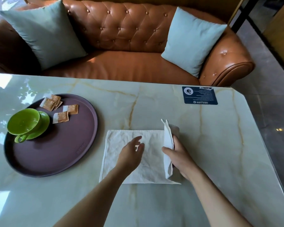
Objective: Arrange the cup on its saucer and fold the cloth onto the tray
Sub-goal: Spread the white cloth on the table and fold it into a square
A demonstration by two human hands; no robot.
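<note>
Cloth (138,154) on table, right hand (179,159) pinching lifted edge (left hand (131,154) spread)

Two bare forearms are seen entering from the lower edge, uncovered along their whole visible length; no sleeve, cuff or glove is worn. The left hand (131,154) and the right hand (179,158) are bare. No ring, watch, bracelet or marking is made out. Fingers (138,139) are slender; nails cannot be judged.

The right hand (179,158) lifts the white cloth's (131,161) edge while the left hand (131,154) hovers above it.
</note>
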